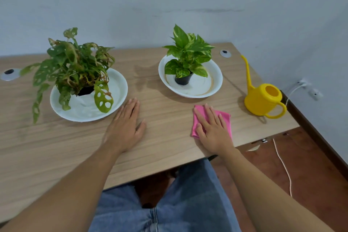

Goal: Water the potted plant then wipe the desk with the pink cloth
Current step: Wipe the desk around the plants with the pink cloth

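Note:
My right hand (pixel 212 130) lies flat, fingers spread, pressing on the folded pink cloth (pixel 225 117) near the wooden desk's (pixel 169 118) front right edge. My left hand (pixel 125 125) rests palm down on the bare wood, holding nothing. A small potted plant (pixel 188 56) with green-yellow leaves stands in a black pot in a white dish (pixel 214 79) behind the cloth. A bigger potted plant (pixel 75 68) with holed, browning leaves sits in another white dish (pixel 116 92) to the left. The yellow watering can (pixel 263 100) stands upright at the right, untouched.
Two round cable grommets are set into the desk, one at the far left (pixel 9 73) and one at the back right (pixel 225 53). The desk's right edge (pixel 290 111) lies just beyond the can. A white cable (pixel 282 164) trails on the floor below. A wall stands behind.

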Demonstrator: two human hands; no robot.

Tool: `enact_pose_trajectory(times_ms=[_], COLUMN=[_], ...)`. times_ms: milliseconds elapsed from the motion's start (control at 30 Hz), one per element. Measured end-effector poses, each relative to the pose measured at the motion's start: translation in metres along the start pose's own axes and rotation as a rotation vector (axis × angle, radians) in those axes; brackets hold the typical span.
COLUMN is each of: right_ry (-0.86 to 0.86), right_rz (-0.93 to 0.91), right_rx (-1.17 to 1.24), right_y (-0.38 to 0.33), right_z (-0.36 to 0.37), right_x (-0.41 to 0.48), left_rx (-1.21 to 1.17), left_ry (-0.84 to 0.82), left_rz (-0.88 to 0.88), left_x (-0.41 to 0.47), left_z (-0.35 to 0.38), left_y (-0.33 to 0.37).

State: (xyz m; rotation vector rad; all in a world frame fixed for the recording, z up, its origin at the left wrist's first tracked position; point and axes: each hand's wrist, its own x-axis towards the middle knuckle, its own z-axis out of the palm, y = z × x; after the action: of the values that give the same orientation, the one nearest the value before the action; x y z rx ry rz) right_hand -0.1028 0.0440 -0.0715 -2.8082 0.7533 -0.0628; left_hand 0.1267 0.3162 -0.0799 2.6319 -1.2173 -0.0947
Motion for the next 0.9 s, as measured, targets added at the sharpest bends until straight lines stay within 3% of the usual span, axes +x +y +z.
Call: enact_pose_trajectory(times_ms=[167, 400, 533, 900], right_ry=[-0.012, -0.048, -0.079, -0.157], right_rz=[0.002, -0.342, -0.450, -0.420], right_rx=[-0.057, -0.082, -0.035, -0.010], right_y=[-0.012, -0.059, -0.094, -0.142], right_z=[0.003, 0.009, 0.018, 0.028], right_x=[0.003, 0.037, 0.074, 0.147], left_rx=[0.027, 0.044, 0.047, 0.036], left_ry=[0.006, 0.037, 0.036, 0.052], left_rz=[0.008, 0.015, 0.008, 0.004], left_x=[0.001, 0.000, 0.001, 0.002], left_z=[0.002, 0.008, 0.011, 0.008], left_y=[-0.001, -0.002, -0.004, -0.002])
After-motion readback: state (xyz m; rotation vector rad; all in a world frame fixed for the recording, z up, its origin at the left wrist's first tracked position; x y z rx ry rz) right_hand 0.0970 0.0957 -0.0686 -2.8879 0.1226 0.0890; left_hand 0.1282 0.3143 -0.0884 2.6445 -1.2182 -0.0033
